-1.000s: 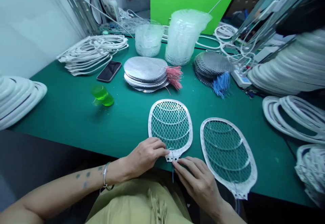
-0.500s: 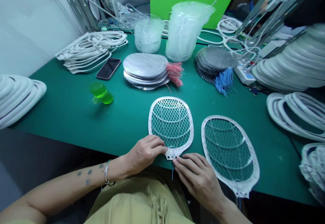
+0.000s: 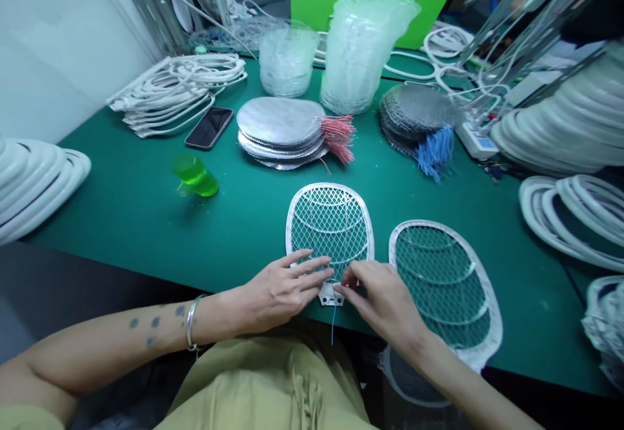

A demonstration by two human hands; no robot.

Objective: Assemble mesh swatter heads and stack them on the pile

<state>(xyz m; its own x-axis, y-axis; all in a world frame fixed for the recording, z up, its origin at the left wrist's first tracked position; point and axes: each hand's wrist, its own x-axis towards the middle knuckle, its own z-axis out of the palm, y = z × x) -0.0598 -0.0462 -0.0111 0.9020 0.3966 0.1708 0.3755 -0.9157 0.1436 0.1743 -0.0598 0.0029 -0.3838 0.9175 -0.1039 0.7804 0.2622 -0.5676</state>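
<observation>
A white oval racket frame (image 3: pixel 371 241) with metal mesh lies in front of me at the table's front edge, its neck towards me. From the neck a thin blue wire (image 3: pixel 333 326) hangs down over the edge. My left hand (image 3: pixel 287 287) rests flat across the frame's lower left, fingers stretched and spread. At the neck, the thumb and forefinger of my right hand (image 3: pixel 377 293) are pinched together beside the wire; what they hold is too small to make out. A second white racket frame (image 3: pixel 492 306) lies to the right, partly behind my right forearm.
Beyond the frame sits a stack of silver mesh sheets (image 3: pixel 280 121) with red wires; dark mesh sheets (image 3: pixel 414 112) with blue wires lie further right. A phone (image 3: pixel 209 128), a green cylinder (image 3: pixel 197 173), clear plastic stacks (image 3: pixel 355 53) and white frames (image 3: pixel 180 86) stand around.
My left hand has spread its fingers flat over the mesh. My right hand has moved up from below the neck, and its fingers have closed into a pinch.
</observation>
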